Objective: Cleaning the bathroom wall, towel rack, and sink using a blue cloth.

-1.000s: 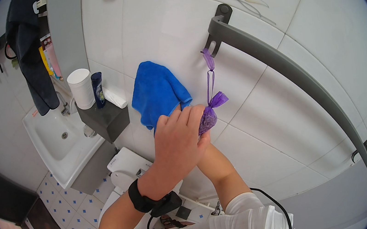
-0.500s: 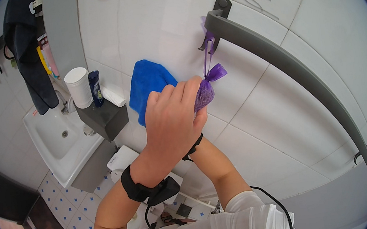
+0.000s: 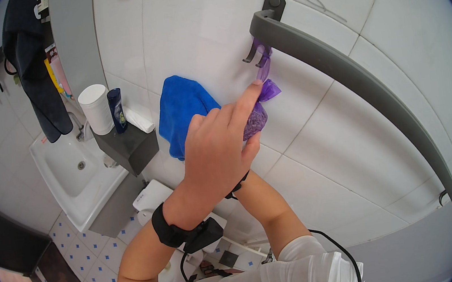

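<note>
A small purple mesh sachet (image 3: pixel 255 124), filled with something grainy, hangs by its ribbon from a dark hook (image 3: pixel 252 55) under the grey towel bar. My left hand (image 3: pixel 217 142) is closed around the sachet, back of the hand toward me. Its index finger stretches up to the ribbon and the thumb lies below the pouch. Behind it crosses my right forearm (image 3: pixel 262 199); the right hand itself is hidden, so its grip does not show. A blue cloth (image 3: pixel 185 109) shows to the left of my left hand; whether my right hand holds it is hidden.
The grey towel bar (image 3: pixel 354 73) curves along the white tiled wall to the right. At left, a dark shelf box (image 3: pixel 133 153) carries a white canister (image 3: pixel 96 109), a dark blue bottle (image 3: pixel 117 111) and a white packet (image 3: pixel 138 118), beside a white sink (image 3: pixel 66 185).
My left index finger has reached up to the ribbon. The ribbon has shifted slightly rightward, and the sachet sits a little lower and further right. The blue cloth's lower edge hangs slightly lower.
</note>
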Action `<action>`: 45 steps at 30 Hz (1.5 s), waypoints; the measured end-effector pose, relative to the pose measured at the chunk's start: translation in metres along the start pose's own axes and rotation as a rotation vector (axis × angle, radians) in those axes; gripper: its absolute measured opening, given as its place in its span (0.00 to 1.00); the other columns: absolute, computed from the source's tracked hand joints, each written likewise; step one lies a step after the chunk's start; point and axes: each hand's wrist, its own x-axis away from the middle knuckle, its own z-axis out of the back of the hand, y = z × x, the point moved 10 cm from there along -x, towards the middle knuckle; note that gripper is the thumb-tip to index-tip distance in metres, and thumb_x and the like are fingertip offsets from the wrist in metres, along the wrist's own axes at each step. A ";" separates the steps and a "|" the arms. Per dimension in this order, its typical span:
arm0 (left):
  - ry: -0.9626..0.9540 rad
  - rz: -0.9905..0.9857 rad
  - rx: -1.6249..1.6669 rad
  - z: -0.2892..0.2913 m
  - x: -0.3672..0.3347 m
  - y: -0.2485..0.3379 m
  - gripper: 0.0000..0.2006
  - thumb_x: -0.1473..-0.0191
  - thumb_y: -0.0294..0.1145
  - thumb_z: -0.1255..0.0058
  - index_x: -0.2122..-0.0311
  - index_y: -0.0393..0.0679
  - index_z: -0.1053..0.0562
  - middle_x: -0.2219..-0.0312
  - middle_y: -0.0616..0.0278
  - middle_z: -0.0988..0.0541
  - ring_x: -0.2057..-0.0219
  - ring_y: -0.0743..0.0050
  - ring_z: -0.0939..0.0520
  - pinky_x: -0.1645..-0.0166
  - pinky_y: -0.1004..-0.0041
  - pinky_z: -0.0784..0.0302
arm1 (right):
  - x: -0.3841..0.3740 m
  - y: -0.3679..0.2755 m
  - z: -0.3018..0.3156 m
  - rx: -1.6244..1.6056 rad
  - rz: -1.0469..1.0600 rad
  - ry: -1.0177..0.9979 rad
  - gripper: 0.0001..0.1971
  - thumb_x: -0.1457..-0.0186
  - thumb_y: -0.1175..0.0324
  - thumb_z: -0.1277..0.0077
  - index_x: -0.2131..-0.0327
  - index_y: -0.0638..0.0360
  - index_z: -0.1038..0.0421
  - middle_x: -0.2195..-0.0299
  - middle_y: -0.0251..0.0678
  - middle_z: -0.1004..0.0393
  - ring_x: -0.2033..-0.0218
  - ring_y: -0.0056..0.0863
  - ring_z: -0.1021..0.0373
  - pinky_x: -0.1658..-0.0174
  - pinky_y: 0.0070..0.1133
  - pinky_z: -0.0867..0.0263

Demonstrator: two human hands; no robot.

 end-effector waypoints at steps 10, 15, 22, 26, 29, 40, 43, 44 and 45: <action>0.011 -0.053 -0.027 0.001 -0.002 0.002 0.37 0.61 0.26 0.39 0.41 0.48 0.34 0.72 0.66 0.25 0.72 0.69 0.26 0.68 0.71 0.40 | -0.021 -0.001 -0.006 0.011 0.025 0.008 0.21 0.37 0.63 0.61 0.43 0.61 0.42 0.44 0.42 0.37 0.42 0.35 0.40 0.40 0.30 0.45; 0.026 -0.048 -0.071 0.005 -0.002 0.002 0.37 0.61 0.26 0.40 0.40 0.50 0.34 0.73 0.67 0.26 0.73 0.70 0.28 0.69 0.72 0.41 | -0.011 0.000 -0.009 -0.027 0.013 -0.009 0.21 0.38 0.64 0.61 0.44 0.61 0.41 0.45 0.42 0.37 0.42 0.36 0.40 0.40 0.30 0.45; 0.019 -0.032 -0.076 0.006 0.000 0.001 0.38 0.61 0.28 0.39 0.39 0.51 0.35 0.74 0.67 0.27 0.73 0.70 0.28 0.69 0.71 0.42 | 0.025 0.004 -0.008 -0.112 -0.046 -0.037 0.21 0.38 0.64 0.60 0.44 0.61 0.40 0.45 0.42 0.36 0.43 0.36 0.40 0.40 0.30 0.45; 0.032 -0.049 -0.106 0.008 0.000 0.005 0.39 0.61 0.28 0.40 0.38 0.51 0.36 0.75 0.67 0.27 0.73 0.70 0.28 0.69 0.71 0.42 | 0.044 0.008 -0.009 -0.145 -0.081 -0.051 0.21 0.38 0.64 0.60 0.44 0.61 0.40 0.45 0.42 0.36 0.43 0.36 0.40 0.40 0.30 0.45; 0.013 -0.033 -0.142 0.008 0.000 0.001 0.40 0.60 0.28 0.40 0.38 0.52 0.37 0.74 0.67 0.28 0.73 0.70 0.28 0.69 0.71 0.42 | 0.047 0.004 -0.009 -0.168 -0.086 -0.051 0.21 0.38 0.64 0.60 0.44 0.61 0.40 0.45 0.42 0.36 0.43 0.36 0.39 0.40 0.30 0.45; 0.008 -0.032 -0.185 0.004 -0.002 -0.008 0.41 0.60 0.29 0.40 0.37 0.52 0.38 0.77 0.68 0.32 0.74 0.71 0.31 0.69 0.71 0.43 | 0.046 0.009 -0.013 -0.172 -0.089 -0.059 0.20 0.39 0.65 0.59 0.45 0.62 0.39 0.46 0.43 0.35 0.43 0.37 0.39 0.40 0.30 0.45; 0.011 -0.040 -0.186 0.001 -0.004 -0.011 0.41 0.60 0.28 0.40 0.37 0.52 0.38 0.76 0.68 0.31 0.74 0.71 0.30 0.69 0.71 0.42 | 0.045 0.010 -0.014 -0.175 -0.090 -0.060 0.20 0.39 0.65 0.59 0.45 0.62 0.38 0.46 0.43 0.35 0.43 0.37 0.39 0.40 0.30 0.45; 0.020 -0.039 -0.173 0.002 -0.004 -0.011 0.41 0.60 0.28 0.40 0.37 0.52 0.38 0.76 0.68 0.30 0.74 0.71 0.30 0.69 0.71 0.42 | 0.044 0.010 -0.014 -0.177 -0.090 -0.057 0.20 0.39 0.65 0.59 0.45 0.62 0.38 0.46 0.43 0.35 0.43 0.37 0.39 0.40 0.30 0.45; 0.020 -0.039 -0.173 0.002 -0.004 -0.010 0.41 0.60 0.28 0.40 0.37 0.52 0.38 0.76 0.68 0.30 0.74 0.71 0.30 0.69 0.71 0.42 | 0.044 0.010 -0.014 -0.174 -0.090 -0.058 0.20 0.39 0.65 0.59 0.45 0.62 0.38 0.46 0.43 0.35 0.43 0.37 0.39 0.40 0.30 0.45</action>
